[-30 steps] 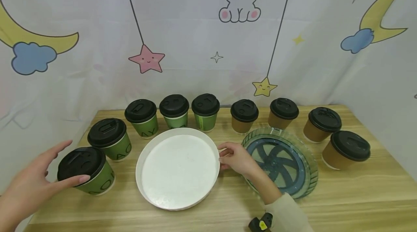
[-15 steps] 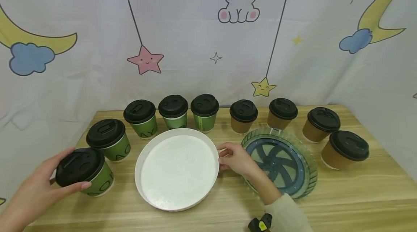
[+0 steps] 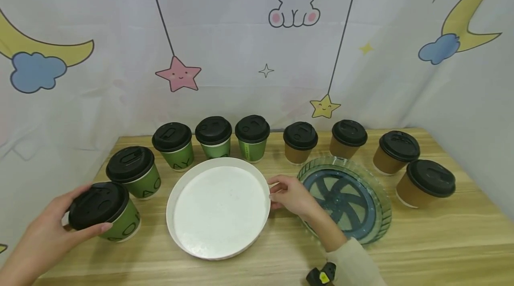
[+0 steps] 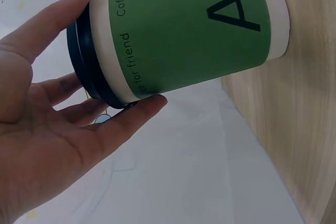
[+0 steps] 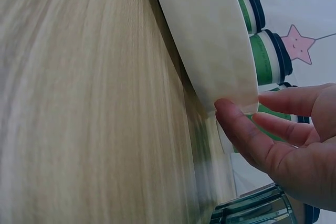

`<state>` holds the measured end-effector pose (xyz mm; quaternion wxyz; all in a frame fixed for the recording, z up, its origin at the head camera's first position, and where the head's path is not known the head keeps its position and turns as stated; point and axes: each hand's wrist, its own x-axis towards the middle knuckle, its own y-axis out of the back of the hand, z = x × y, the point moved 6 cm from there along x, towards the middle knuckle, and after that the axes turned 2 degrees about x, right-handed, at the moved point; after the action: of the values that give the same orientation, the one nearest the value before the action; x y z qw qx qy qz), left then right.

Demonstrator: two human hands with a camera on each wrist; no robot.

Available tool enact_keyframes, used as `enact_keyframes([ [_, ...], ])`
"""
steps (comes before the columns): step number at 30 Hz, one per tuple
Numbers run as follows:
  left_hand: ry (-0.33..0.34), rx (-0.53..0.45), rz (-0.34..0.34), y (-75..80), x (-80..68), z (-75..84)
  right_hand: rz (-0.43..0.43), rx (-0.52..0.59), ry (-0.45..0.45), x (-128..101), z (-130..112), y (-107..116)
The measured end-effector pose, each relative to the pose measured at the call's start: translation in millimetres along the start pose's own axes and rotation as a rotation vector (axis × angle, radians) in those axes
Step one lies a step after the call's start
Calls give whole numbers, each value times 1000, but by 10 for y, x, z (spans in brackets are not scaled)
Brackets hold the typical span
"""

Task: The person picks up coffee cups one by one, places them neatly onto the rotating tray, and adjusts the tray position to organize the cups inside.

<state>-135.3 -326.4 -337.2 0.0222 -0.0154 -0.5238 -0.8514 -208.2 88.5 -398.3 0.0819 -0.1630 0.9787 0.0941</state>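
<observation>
My left hand (image 3: 50,234) grips the nearest green paper coffee cup (image 3: 127,222) by its black lid (image 3: 98,205). In the left wrist view, the thumb lies on one side of the lid and the fingers (image 4: 139,119) on the other; the cup's base is at the wood tabletop. My right hand (image 3: 292,196) holds the right edge of a round white tray (image 3: 221,210). Its thumb is against the outer wall of the tray (image 5: 210,35) in the right wrist view, with the other fingertips by the rim.
Several more lidded green cups (image 3: 144,181) curve round the tray's left and back. Brown lidded cups (image 3: 413,192) stand at the back right. A clear fluted glass dish (image 3: 383,219) sits beside my right forearm. Behind the table (image 3: 453,241) hangs a printed white cloth (image 3: 241,45).
My left hand has come in from the left and closed its fingers round the near green cup's lid. The right hand and the tray have stayed put.
</observation>
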Motion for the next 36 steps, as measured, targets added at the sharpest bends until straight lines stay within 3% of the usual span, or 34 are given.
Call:
enact_keyframes([
  [8, 27, 49, 54, 88, -56, 125, -1, 0, 1, 5, 10, 6],
  [16, 19, 68, 16, 165, -107, 223, 3, -15, -4, 16, 20, 17],
  [19, -19, 45, 21, 179, -125, 292, 3, -16, -4, 9, 9, 17],
  [26, -99, 23, 3, 184, -132, 617, 3, -7, -9, -1, -7, 9],
  [31, -198, -59, 25, 181, -81, 903, -7, -6, -5, -2, -18, 5],
  [36, -270, -143, 1, 124, -3, 1215, -9, -8, -6, -13, -27, 5],
])
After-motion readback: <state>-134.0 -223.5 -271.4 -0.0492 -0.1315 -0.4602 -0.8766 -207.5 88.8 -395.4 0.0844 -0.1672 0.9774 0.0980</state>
